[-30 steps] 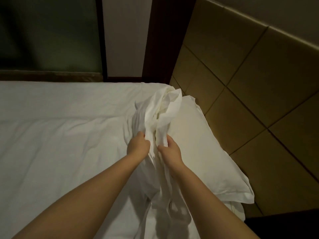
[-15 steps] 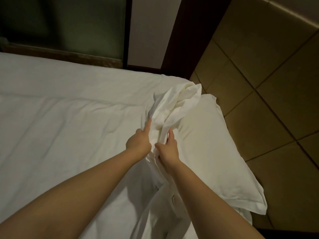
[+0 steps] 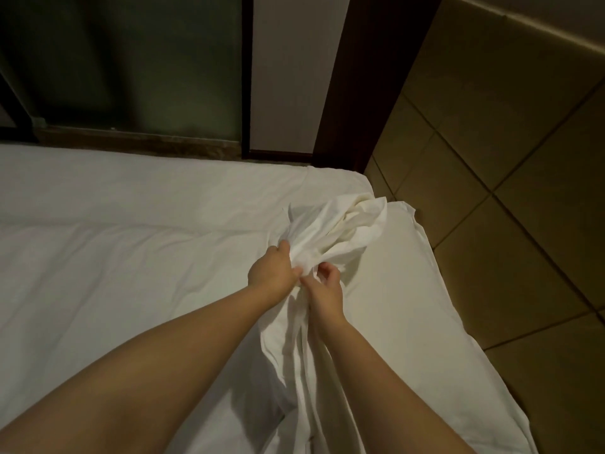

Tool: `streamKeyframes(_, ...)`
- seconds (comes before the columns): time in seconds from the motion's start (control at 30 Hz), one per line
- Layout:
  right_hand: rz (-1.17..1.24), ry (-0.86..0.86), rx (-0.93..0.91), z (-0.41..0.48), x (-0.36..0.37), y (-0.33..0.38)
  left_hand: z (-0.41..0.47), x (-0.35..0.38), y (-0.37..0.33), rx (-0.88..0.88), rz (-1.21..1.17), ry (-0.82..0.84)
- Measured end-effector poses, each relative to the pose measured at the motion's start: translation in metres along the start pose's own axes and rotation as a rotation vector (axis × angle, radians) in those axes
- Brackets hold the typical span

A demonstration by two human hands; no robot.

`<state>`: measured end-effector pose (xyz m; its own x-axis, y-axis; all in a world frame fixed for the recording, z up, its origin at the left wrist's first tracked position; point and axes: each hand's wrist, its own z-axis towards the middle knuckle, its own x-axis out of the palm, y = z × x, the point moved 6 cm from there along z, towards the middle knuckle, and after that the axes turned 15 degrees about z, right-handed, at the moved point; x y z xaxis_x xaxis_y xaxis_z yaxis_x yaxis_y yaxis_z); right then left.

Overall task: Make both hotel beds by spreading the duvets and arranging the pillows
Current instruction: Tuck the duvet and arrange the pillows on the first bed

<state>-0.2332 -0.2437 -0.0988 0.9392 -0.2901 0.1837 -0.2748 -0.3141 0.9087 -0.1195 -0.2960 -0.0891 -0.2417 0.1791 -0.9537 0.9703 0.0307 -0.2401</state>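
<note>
Both hands at bed's [image 3: 98,257] far right corner; left hand [image 3: 270,273] clenched on bunched cloth [image 3: 330,237], right hand [image 3: 324,290] pinching it; bunch runs away from fingers toward headboard [image 3: 491,158]; pillow [image 3: 425,306] just right.

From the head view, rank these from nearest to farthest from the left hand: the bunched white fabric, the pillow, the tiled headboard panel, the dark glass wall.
1. Bunched white fabric: gripped in the left hand.
2. Pillow: just right of it.
3. Tiled headboard panel: far right and dark glass wall: beyond the bed; too close to call.
</note>
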Motion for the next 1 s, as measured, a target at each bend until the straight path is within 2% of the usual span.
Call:
streamKeyframes(0.1, 0.091, -0.071, 0.050, 0.017, -0.007, 0.007, 0.008, 0.003, -0.015, 0.003, 0.044, 0.015)
streamKeyframes(0.23, 0.391, -0.119, 0.198, 0.030, -0.003, 0.020, 0.011, -0.001, -0.012, -0.013, 0.018, 0.000)
streamKeyframes(0.4, 0.436, -0.004, 0.155, 0.017, 0.013, 0.049, 0.002, -0.024, 0.020, -0.103, -0.068, -0.088)
streamKeyframes(0.53, 0.090, 0.038, 0.076, -0.002, 0.025, 0.054, -0.017, -0.029, 0.060, -0.195, -0.071, -0.073)
streamKeyframes(0.67, -0.171, 0.078, 0.123, -0.020, 0.039, 0.031, -0.042, -0.018, 0.092, -0.243, -0.120, -0.024)
streamKeyframes(0.83, -0.359, 0.079, 0.100, -0.029, 0.054, 0.008, -0.055, 0.006, 0.109, -0.207, -0.238, 0.014)
streamKeyframes(1.0, -0.468, 0.102, 0.104, -0.038, 0.056, 0.003, -0.043, 0.018, 0.105, -0.167, -0.167, 0.093)
